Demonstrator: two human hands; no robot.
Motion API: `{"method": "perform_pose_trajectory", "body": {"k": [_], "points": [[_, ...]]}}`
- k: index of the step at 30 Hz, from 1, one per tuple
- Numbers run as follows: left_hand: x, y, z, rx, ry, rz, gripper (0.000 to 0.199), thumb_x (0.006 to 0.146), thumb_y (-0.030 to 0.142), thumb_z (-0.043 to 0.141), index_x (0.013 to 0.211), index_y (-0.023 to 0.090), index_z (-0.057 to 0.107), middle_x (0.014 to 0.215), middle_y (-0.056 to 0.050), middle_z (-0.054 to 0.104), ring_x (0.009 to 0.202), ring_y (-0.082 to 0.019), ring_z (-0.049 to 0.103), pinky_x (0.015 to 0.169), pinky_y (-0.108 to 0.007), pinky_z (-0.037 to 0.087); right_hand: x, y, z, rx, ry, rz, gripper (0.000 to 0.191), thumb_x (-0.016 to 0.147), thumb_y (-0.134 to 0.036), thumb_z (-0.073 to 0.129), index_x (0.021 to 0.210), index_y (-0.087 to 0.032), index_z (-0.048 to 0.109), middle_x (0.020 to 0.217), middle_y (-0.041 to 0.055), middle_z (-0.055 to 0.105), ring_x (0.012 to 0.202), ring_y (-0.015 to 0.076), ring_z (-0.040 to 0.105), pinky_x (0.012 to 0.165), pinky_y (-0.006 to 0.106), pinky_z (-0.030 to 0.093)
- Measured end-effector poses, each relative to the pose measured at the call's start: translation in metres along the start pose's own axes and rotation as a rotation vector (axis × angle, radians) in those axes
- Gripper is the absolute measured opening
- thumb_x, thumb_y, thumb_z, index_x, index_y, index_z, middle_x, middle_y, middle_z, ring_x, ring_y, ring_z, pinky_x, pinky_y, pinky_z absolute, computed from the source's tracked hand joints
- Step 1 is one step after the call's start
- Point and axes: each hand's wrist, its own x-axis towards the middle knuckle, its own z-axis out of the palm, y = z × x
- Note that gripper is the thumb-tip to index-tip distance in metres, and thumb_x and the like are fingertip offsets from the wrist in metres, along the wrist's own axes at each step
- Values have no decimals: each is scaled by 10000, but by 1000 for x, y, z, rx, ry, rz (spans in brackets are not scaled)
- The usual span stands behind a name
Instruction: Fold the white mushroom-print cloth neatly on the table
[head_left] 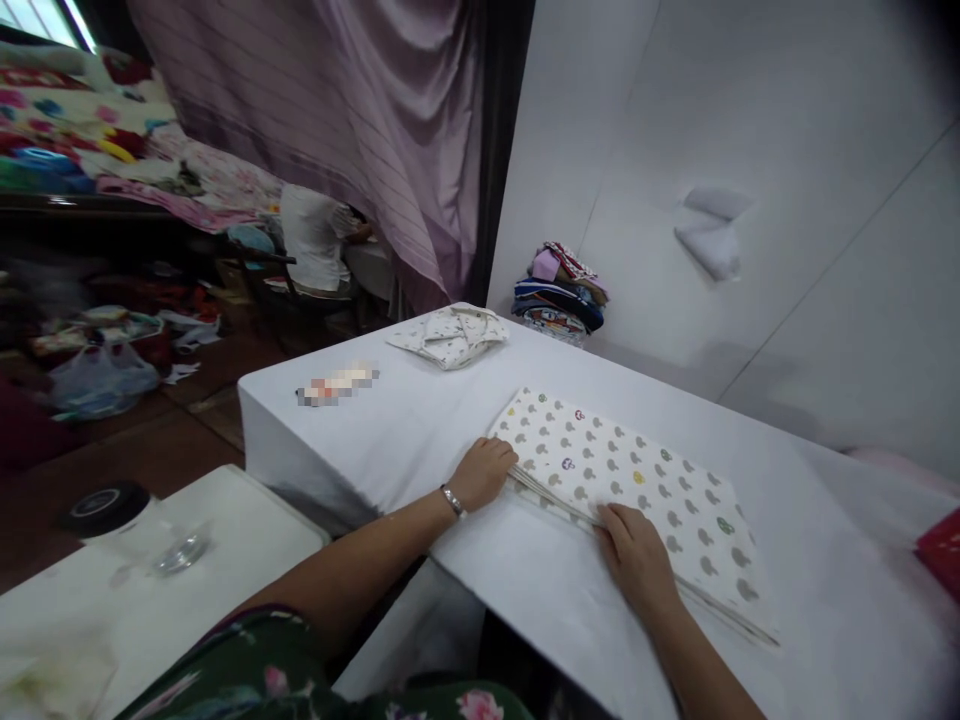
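Observation:
A folded white cloth (615, 470) with grey, yellow and green printed shapes lies on the white-covered table (337, 450). My left hand (484, 472), with a metal bracelet at the wrist, grips the near left corner of the folded cloth, fingers on top. Further right along the same near edge, my right hand (634, 545) holds the cloth's layers, its thumb low and fingertips at the edge. A smaller folded printed cloth (454, 337) rests near the table's far end, touched by neither hand.
A blurred item (337, 385) lies on the table's left part. Folded clothes (559, 295) are stacked by the wall. A black-lidded clear jar (142, 530) is on a white side table (247, 520). Beyond the curtain (375, 120), a person (311, 240) sits. Something red (941, 550) is at far right.

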Motion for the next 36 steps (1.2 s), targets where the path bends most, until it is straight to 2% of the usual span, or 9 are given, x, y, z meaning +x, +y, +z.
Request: {"method": "perform_pose_trajectory", "body": {"k": [5, 10, 15, 21, 26, 29, 32, 34, 36], "points": [[-7, -14, -6, 26, 25, -3, 139, 825, 118, 474, 883, 189, 579, 931, -50, 606, 915, -188, 499, 797, -348, 364, -2, 1, 1, 6, -17, -37, 200, 895, -196, 447, 1015, -191, 607, 915, 92, 621, 811, 210, 568, 708, 338, 456], [-7, -24, -9, 50, 70, 40, 163, 844, 122, 462, 907, 198, 592, 935, -44, 616, 910, -183, 500, 800, -349, 359, 2, -2, 0, -13, -28, -33, 215, 903, -179, 426, 1023, -187, 604, 929, 84, 620, 824, 198, 559, 728, 328, 449], [-8, -28, -11, -3, -36, 37, 170, 818, 104, 481, 868, 195, 616, 911, -58, 621, 912, -197, 512, 764, -346, 396, 5, -11, -2, -24, -69, -2, 248, 904, -154, 397, 1009, -198, 617, 939, 80, 633, 853, 202, 558, 754, 342, 448], [-15, -33, -14, -141, -20, 7, 254, 794, 98, 464, 960, 213, 618, 986, -58, 630, 959, -205, 526, 786, -355, 427, 3, -18, -21, 35, -112, 47, 315, 909, -164, 395, 1170, -210, 566, 1046, 81, 635, 932, 200, 569, 810, 347, 468], [-17, -43, -13, -264, 2, -16, 202, 844, 291, 467, 947, 223, 626, 988, -43, 643, 965, -200, 535, 836, -353, 430, -20, -2, -41, 87, -144, 64, 381, 900, -154, 412, 1269, -193, 500, 1201, 108, 585, 1106, 204, 527, 921, 388, 445], [-9, -43, -16, -305, -43, -73, 269, 869, 368, 414, 835, 223, 639, 899, -31, 658, 912, -189, 549, 818, -336, 427, -44, 19, -55, 62, -173, 200, 354, 906, -214, 437, 1246, -200, 534, 1212, 104, 590, 1141, 218, 518, 953, 428, 429], [3, -41, -19, -282, -117, -169, 351, 867, 418, 379, 700, 215, 611, 791, -28, 645, 832, -190, 559, 738, -323, 427, -67, 44, -69, 50, -168, 393, 315, 911, -286, 432, 1151, -196, 615, 1168, 100, 622, 1136, 232, 529, 970, 453, 414], [13, -42, -21, -245, -139, -252, 361, 850, 447, 378, 688, 211, 599, 787, -32, 637, 816, -199, 565, 696, -319, 424, -78, 59, -78, 65, -155, 557, 322, 909, -333, 421, 1056, -186, 667, 1142, 104, 634, 1101, 229, 555, 966, 438, 421], [24, -46, -19, -219, -146, -331, 338, 828, 455, 391, 764, 209, 613, 874, -43, 642, 844, -208, 575, 692, -318, 429, -81, 73, -85, 78, -128, 742, 332, 888, -362, 433, 981, -175, 691, 1136, 110, 635, 1064, 226, 576, 944, 408, 439]]}}
